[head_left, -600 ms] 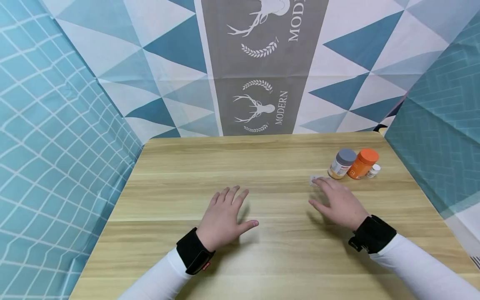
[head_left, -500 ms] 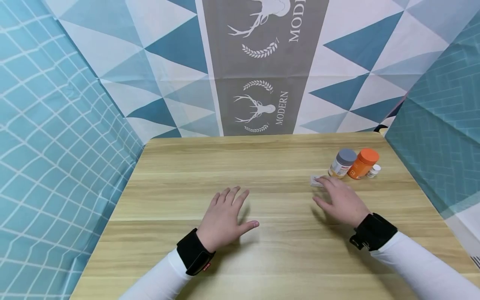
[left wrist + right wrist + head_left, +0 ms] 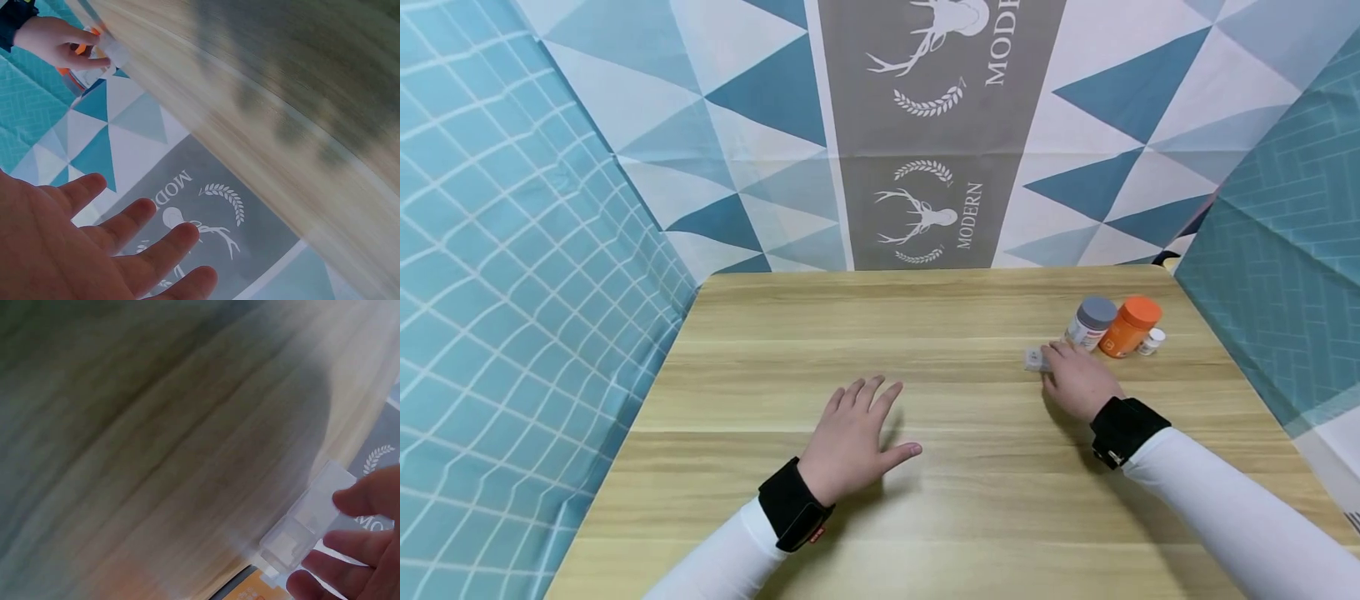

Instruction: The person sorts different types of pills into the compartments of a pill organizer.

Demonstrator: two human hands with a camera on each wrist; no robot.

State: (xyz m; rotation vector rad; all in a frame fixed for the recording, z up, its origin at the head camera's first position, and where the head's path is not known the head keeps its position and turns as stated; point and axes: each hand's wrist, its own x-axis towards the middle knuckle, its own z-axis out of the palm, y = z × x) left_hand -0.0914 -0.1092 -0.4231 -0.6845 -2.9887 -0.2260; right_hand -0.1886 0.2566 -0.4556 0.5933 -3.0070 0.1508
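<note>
On my feed the right hand (image 3: 1081,383) has its thumb and fingertips drawn in around one clear box (image 3: 305,517), a narrow grip; how firmly it pinches I can't tell. The box is at those fingertips, sticking out past them on the left. I judge it light, stiff and a bit slippery, its thin plastic easily cracked; I'd hold it by the side edges, without squeezing. I make out at least two compartments.

Just beyond the grip stands one gray-lidded bottle (image 3: 1092,320); to that bottle's right, one orange bottle (image 3: 1130,327), then one small white-capped bottle (image 3: 1151,342): three bottles altogether. Well apart, left of the grip and nearer me, the left hand (image 3: 846,437) is spread wide, holding nothing, over the table (image 3: 955,508).
</note>
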